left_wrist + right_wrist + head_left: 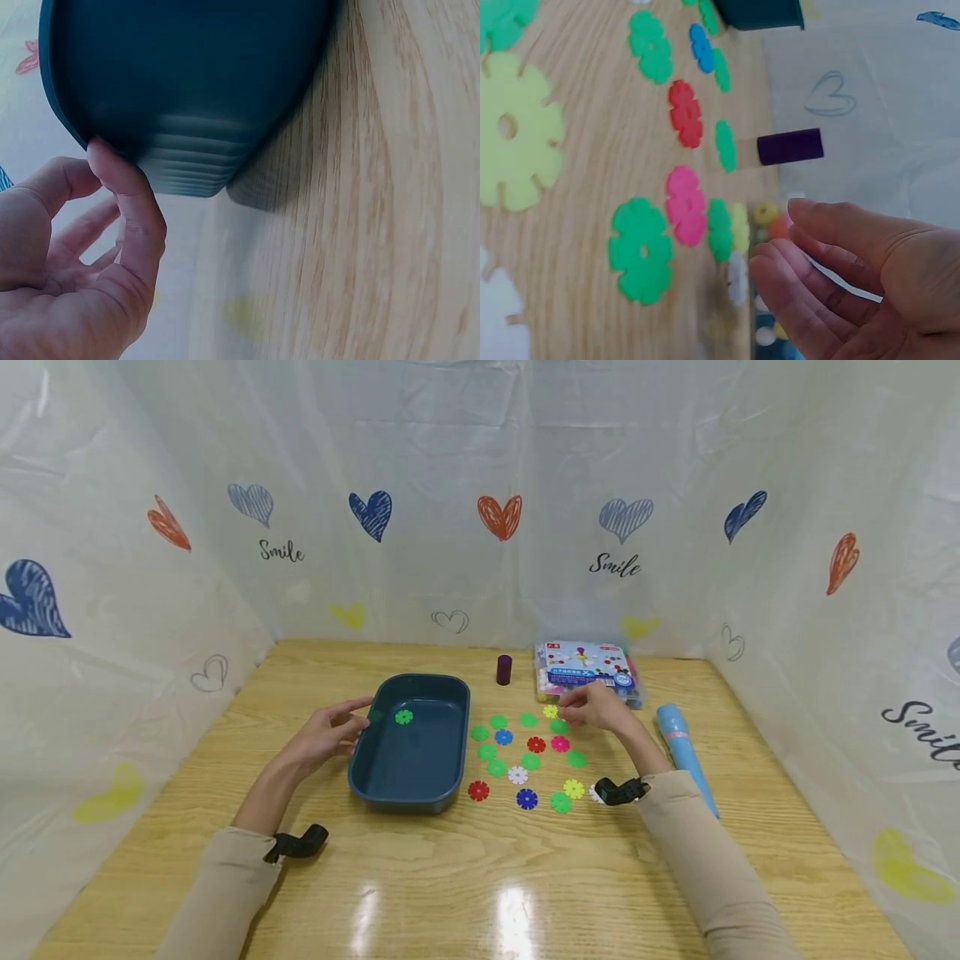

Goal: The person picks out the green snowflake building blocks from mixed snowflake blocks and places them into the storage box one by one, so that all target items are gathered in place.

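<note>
A dark blue plastic basin stands left of the middle, with a green snowflake disc in it. My left hand holds its left rim; in the left wrist view a bent finger meets the rim from outside. To the right, notched snowflake discs in several colours lie spread flat on the table. My right hand hovers over their far edge, close to a yellow disc and a green disc. Thumb and fingers stand apart in the right wrist view, a white disc near the fingertips.
A clear box of colourful small parts, with a printed lid, lies behind the right hand. A dark purple cylinder stands upright at the back. A light blue tube lies beside the right forearm. Curtains with hearts surround the wooden table.
</note>
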